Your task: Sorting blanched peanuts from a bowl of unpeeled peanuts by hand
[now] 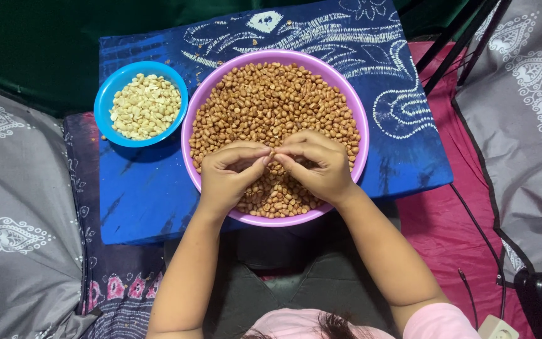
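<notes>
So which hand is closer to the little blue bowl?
The left. The left hand is over the purple bowl, on the side next to the blue bowl of pale peeled nuts. The right hand is farther off, beyond the left one.

There is only one view, from a camera worn on the person's head. It looks almost straight down, so the person's own hair and pink sleeves appear at the bottom edge. The view is near: the blue tabletop [152,194] fills the middle, with the purple bowl [189,135] close to the centre and both forearms reaching up from below. Grey patterned cushions [14,207] close the left and right sides.
</notes>
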